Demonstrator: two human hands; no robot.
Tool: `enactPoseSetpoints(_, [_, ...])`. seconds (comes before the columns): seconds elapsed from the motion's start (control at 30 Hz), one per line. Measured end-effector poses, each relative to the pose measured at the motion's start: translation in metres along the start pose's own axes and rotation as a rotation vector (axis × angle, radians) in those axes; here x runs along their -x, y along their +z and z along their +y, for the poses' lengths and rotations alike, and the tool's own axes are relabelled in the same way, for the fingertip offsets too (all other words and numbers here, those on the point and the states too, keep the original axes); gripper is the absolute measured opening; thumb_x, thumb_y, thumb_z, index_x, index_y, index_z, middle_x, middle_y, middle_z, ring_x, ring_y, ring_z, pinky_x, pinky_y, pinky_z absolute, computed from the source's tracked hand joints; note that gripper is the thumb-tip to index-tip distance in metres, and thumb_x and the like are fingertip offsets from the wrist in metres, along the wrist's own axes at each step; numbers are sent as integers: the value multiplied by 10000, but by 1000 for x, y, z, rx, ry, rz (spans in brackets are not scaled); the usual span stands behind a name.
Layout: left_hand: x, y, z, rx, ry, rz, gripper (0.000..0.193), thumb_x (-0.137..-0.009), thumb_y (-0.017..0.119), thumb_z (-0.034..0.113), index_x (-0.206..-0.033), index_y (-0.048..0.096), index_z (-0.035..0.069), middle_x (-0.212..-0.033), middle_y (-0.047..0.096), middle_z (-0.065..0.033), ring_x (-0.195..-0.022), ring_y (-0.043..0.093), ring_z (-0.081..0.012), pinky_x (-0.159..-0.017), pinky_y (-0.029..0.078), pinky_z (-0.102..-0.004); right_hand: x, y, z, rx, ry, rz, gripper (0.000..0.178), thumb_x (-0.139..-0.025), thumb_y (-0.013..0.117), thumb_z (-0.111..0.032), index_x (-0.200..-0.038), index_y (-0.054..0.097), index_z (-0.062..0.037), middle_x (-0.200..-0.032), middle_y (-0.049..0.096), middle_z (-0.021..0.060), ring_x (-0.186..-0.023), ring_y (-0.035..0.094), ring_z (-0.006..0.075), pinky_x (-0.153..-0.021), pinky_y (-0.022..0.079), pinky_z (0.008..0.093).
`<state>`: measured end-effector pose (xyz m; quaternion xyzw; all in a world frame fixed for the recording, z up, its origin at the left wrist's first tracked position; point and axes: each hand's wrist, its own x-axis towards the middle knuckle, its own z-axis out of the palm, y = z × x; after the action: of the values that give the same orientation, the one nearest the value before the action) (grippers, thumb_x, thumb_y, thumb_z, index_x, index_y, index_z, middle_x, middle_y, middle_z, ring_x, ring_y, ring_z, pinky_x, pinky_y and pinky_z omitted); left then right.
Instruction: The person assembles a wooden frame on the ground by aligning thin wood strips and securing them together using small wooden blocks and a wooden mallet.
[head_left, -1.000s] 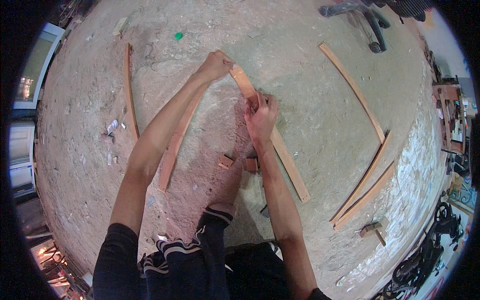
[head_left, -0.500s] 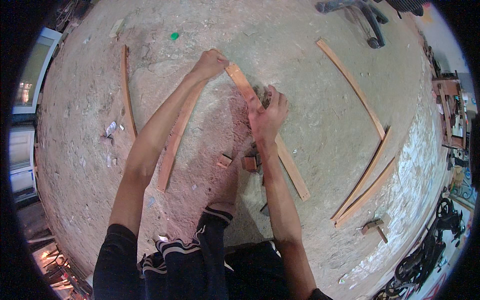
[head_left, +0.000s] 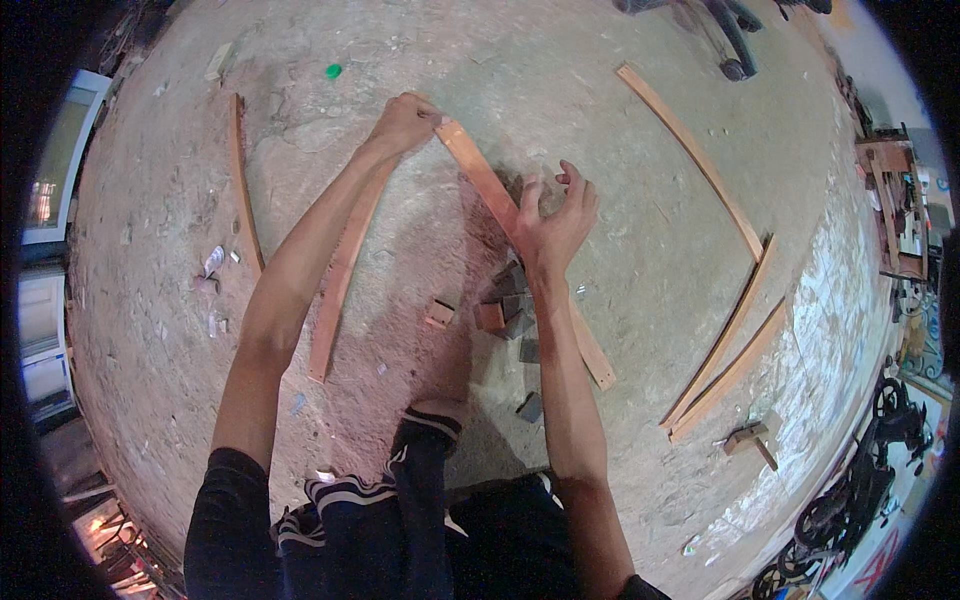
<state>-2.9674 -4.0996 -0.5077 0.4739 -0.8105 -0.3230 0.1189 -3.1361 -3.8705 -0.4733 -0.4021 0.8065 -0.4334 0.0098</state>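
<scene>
Beyond the left hand's (head_left: 405, 125) fingers, an outer slat (head_left: 243, 180) is lying apart, while the left slat (head_left: 345, 270) is seemingly being pinched in those closed fingers beside the right slat's (head_left: 475, 175) upper end. Below them, wooden blocks (head_left: 439, 313) are being left loose, the slats apparently aligned but unfastened. The right hand's (head_left: 560, 225) spread, curled fingers are being held empty above the right slat, contact unclear, with three more slats (head_left: 692, 156) lying farther right.

Uneven light, black fisheye rim

Dark short sleeves (head_left: 228, 520), pale-striped navy garment (head_left: 420, 500), bare forearms (head_left: 278, 305), bare hands (head_left: 400, 126)
</scene>
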Motion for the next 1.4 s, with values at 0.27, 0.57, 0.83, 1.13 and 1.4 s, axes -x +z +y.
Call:
enactPoseSetpoints(0.27, [12, -11, 2, 45, -26, 72, 296, -902, 727, 257, -1072, 773, 19, -961, 747, -203, -953, 739, -293, -884, 552, -376, -2, -14, 0, -44, -68, 73, 398, -878, 737, -179, -1228, 642, -16, -1024, 633, 157, -984, 597, 325, -879, 472, 443])
enactPoseSetpoints(0.57, [198, -41, -8, -158, -17, 243, 351, -930, 686, 179, -1239, 663, 14, -1128, 632, -216, -1075, 641, -386, -926, 520, -437, -45, -115, 38, -47, -343, -287, 227, -905, 695, -56, -1126, 665, -15, -873, 663, 144, -765, 632, 333, -738, 519, 424])
enactPoseSetpoints(0.83, [390, -33, -36, -209, -233, 221, 667, -835, 787, 219, -1373, 499, -51, -1263, 543, -243, -1209, 535, -428, -1037, 462, -499, -1, -286, 49, 475, -780, -1045, 472, -793, 709, -60, -1255, 620, -32, -1188, 645, 161, -1055, 649, 335, -928, 540, 450])
enactPoseSetpoints(1.13, [418, 5, -71, -187, -88, 246, 601, -776, 803, 126, -1286, 523, -22, -1168, 588, -244, -1078, 592, -418, -932, 521, -479, 68, -399, 11, 512, -349, -956, 531, -837, 749, -52, -1331, 557, -32, -1187, 620, 193, -953, 671, 373, -817, 571, 456])
enactPoseSetpoints(1.4, [396, -24, -20, -37, -360, 273, 436, -849, 754, 198, -1187, 570, -8, -1125, 604, -199, -1065, 635, -398, -859, 555, -484, 113, -366, 27, 305, -186, -824, 450, -883, 703, -81, -1310, 568, -32, -1184, 621, 194, -936, 668, 372, -828, 552, 469])
